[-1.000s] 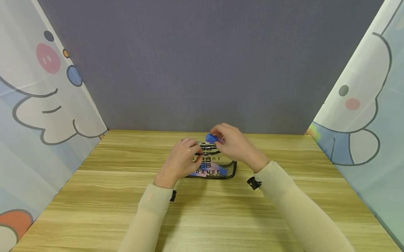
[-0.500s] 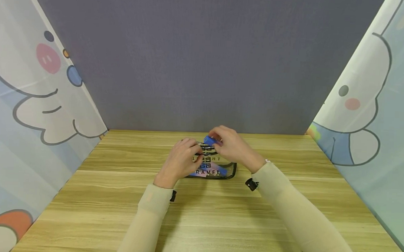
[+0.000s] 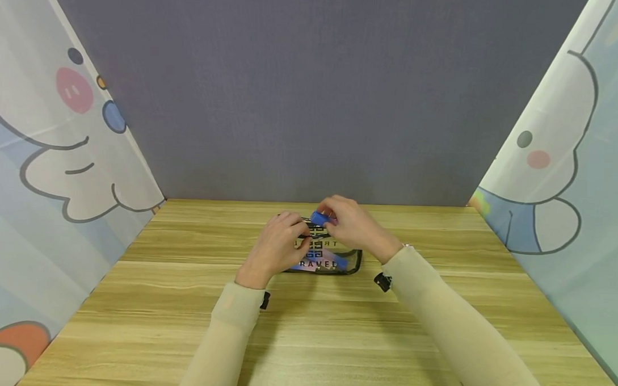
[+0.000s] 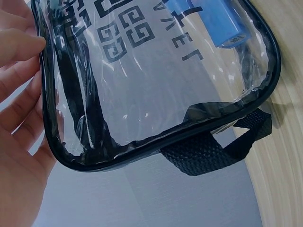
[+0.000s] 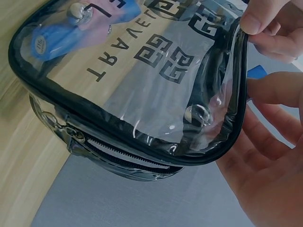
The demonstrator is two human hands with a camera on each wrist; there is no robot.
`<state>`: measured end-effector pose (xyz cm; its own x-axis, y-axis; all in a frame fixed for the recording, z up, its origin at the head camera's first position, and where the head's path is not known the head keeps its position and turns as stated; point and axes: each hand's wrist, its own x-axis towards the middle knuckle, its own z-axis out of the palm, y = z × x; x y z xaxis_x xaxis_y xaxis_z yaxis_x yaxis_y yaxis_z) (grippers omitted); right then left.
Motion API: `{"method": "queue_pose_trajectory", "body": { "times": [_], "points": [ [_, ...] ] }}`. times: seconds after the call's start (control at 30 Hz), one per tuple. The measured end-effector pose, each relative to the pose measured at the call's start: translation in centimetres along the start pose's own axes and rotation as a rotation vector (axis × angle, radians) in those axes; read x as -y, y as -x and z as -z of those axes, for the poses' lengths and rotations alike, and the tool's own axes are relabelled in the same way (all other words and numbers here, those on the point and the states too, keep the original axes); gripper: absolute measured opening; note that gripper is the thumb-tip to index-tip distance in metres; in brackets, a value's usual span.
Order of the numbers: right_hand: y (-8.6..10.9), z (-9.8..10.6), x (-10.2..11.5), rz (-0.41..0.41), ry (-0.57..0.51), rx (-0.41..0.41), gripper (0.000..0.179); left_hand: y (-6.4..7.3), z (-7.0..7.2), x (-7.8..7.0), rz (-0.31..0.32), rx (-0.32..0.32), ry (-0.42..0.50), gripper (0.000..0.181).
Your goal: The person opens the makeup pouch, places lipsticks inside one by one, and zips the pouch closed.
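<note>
A clear pouch (image 3: 348,254) with black piping and "TRAVEL" lettering stands upright on the table. My left hand (image 3: 275,246) pinches its upper edge at the left, thumb in front. Above the opening, my right hand (image 3: 356,224) holds a small blue tube-like item (image 3: 320,218) between thumb and fingers. In the right wrist view, a pinkish part with a round silvery piece (image 5: 198,114) shows through the plastic beside the right fingers. A blue and pink cylinder (image 5: 57,42) with a small label on its end lies inside the pouch's bottom.
The wood-grain table (image 3: 304,340) runs up to a grey back panel (image 3: 312,102). Cartoon-printed curtains (image 3: 550,167) flank both sides. A black strap handle (image 4: 199,153) and a side zipper (image 5: 128,156) sit on the pouch.
My right hand has moved slightly down and left, bringing the blue item lower toward the pouch's opening. The left hand keeps its hold on the edge.
</note>
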<state>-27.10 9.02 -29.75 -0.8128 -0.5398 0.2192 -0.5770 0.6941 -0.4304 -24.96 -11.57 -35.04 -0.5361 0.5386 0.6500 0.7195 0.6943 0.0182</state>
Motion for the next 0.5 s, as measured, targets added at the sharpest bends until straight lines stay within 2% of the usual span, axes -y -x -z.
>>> {"method": "queue_pose_trajectory", "body": {
  "times": [0.5],
  "points": [
    [-1.0,0.1,0.4,-0.001,0.097,0.097,0.021,0.0,0.1,-0.1,0.017,0.011,-0.014,0.007]
  ]
}}
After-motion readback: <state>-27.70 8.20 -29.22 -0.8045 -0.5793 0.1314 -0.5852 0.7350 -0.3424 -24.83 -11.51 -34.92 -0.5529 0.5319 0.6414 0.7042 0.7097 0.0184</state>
